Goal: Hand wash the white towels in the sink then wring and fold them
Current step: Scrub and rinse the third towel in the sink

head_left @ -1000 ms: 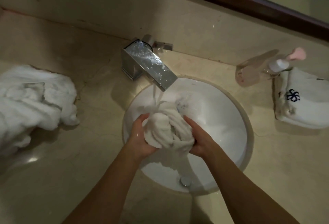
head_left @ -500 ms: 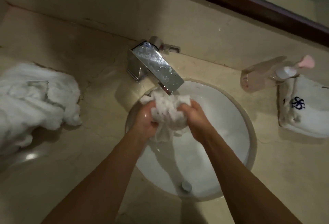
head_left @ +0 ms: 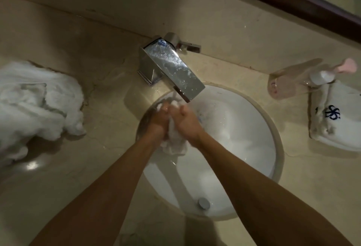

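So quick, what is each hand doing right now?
Left hand: closed, gripping the bunched wet white towel under the tap.
Right hand: closed, gripping the same towel.

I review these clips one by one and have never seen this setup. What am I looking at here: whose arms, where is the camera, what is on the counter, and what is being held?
There is no machine: a person wears a camera on the head, looking down at their own bare arms. The left hand and right hand squeeze a wet white towel between them under the faucet, above the round sink. On the counter, a crumpled towel pile lies at left. At right lies a folded towel with a dark blue emblem, and beside it a pump bottle on its side.
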Demonstrator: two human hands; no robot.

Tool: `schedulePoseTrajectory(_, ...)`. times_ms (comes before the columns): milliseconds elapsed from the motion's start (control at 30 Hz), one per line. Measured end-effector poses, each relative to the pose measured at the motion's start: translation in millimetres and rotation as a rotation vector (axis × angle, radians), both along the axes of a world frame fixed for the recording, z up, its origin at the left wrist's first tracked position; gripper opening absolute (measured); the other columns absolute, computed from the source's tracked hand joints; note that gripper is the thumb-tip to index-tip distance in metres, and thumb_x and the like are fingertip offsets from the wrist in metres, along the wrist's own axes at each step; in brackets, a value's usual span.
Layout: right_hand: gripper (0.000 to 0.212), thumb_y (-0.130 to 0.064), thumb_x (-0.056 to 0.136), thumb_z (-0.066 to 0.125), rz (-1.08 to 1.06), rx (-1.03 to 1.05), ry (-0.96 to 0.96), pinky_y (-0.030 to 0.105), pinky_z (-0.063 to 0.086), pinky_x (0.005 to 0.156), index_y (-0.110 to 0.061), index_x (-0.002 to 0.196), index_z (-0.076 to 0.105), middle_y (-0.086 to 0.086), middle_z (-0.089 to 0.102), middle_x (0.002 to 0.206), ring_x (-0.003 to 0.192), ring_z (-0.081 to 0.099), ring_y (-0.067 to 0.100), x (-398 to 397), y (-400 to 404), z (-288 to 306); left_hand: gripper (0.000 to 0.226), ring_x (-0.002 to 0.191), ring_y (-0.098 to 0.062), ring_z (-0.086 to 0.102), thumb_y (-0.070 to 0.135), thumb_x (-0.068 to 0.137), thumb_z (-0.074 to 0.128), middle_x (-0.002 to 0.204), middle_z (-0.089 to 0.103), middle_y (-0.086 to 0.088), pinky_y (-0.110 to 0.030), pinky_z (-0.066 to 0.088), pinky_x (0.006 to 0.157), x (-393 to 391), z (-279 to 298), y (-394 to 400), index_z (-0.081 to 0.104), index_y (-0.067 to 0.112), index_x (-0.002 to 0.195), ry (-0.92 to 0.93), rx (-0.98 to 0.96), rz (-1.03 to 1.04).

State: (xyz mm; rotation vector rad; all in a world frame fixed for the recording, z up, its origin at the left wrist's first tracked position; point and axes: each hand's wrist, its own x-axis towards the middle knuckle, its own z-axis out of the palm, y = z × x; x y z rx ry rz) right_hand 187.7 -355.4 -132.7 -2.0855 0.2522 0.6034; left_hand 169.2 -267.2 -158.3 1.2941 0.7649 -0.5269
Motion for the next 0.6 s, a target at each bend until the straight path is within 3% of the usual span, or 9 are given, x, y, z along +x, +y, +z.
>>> schedulePoseTrajectory(67,0.038,-0.032,0.101,0.042,-0.177,-0.049,0.025,0.045,0.051,0.074,-0.011,0.072,0.056,0.008,0.054,0.069,0.074,0.057,0.03,11,-9,-9,0.04,0.07,-0.013,0.062,0.051,0.102,0.039,0.085,0.065,0.001,-0.027,0.049,0.063,-9,9,-12,0.06,0.023,0.083,-0.064,0.116,-0.098)
schedulePoseTrajectory(100,0.037,-0.034,0.095,0.041,-0.222,-0.024,0.044,0.051,0.054,0.08,-0.013,0.07,0.057,0.01,0.057,0.07,0.077,0.06,0.032,14,-13,-16,0.044,0.074,-0.019,0.066,0.053,0.1,0.039,0.083,0.068,-0.003,-0.03,0.05,0.067,-11,6,-17,0.062,0.02,0.083,-0.062,0.167,-0.094)
schedulePoseTrajectory(167,0.036,-0.033,0.092,0.041,-0.14,0.035,0.086,0.054,0.054,0.089,-0.012,0.077,0.066,0.013,0.069,0.083,0.087,0.066,0.033,8,-8,-16,0.047,0.096,-0.027,0.066,0.054,0.1,0.039,0.103,0.07,-0.012,-0.035,0.05,0.084,-5,-4,-17,0.065,0.015,0.098,0.047,0.155,-0.035)
schedulePoseTrajectory(233,0.036,-0.038,0.093,0.044,-0.013,0.031,0.065,0.045,0.052,0.086,-0.011,0.09,0.068,0.014,0.071,0.094,0.093,0.066,0.031,-6,-2,-9,0.054,0.104,-0.027,0.062,0.055,0.099,0.04,0.117,0.067,-0.013,-0.034,0.047,0.096,8,-13,-11,0.064,0.009,0.117,0.147,0.02,0.168)
schedulePoseTrajectory(333,0.036,-0.04,0.086,0.037,-0.123,-0.04,-0.009,0.043,0.047,0.073,-0.015,0.075,0.059,0.007,0.061,0.076,0.074,0.055,0.025,-2,-13,-20,0.055,0.095,-0.028,0.065,0.062,0.097,0.038,0.097,0.069,-0.011,-0.032,0.047,0.088,-4,-4,-27,0.066,0.014,0.104,0.044,0.127,0.103)
schedulePoseTrajectory(400,0.033,-0.039,0.082,0.037,-0.204,-0.03,0.022,0.05,0.05,0.076,-0.016,0.072,0.058,0.006,0.059,0.075,0.074,0.053,0.023,7,-20,-29,0.057,0.089,-0.027,0.065,0.062,0.097,0.036,0.092,0.067,-0.008,-0.034,0.049,0.081,-14,4,-32,0.065,0.013,0.103,0.021,0.236,-0.002)
schedulePoseTrajectory(500,0.035,-0.035,0.097,0.042,0.039,0.012,0.152,0.046,0.051,0.091,-0.01,0.092,0.065,0.01,0.067,0.097,0.093,0.062,0.026,-8,-13,-17,0.039,0.095,-0.025,0.064,0.045,0.102,0.041,0.093,0.062,-0.001,-0.035,0.052,0.085,-12,-8,-17,0.064,0.014,0.106,0.083,0.173,0.064)
schedulePoseTrajectory(533,0.034,-0.033,0.1,0.043,0.163,0.042,0.177,0.042,0.051,0.09,-0.01,0.092,0.065,0.009,0.068,0.096,0.093,0.064,0.025,-15,-13,-14,0.03,0.09,-0.023,0.061,0.037,0.103,0.042,0.087,0.06,0.0,-0.033,0.05,0.079,-9,-12,-11,0.061,0.016,0.094,0.105,0.125,0.164)
schedulePoseTrajectory(600,0.034,-0.036,0.099,0.041,0.283,0.042,0.123,0.037,0.049,0.082,-0.013,0.085,0.063,0.005,0.067,0.086,0.085,0.063,0.021,-26,-23,-17,0.029,0.083,-0.024,0.058,0.026,0.102,0.044,0.076,0.059,-0.004,-0.032,0.047,0.07,-10,-12,-12,0.056,0.015,0.078,0.128,0.058,0.179)
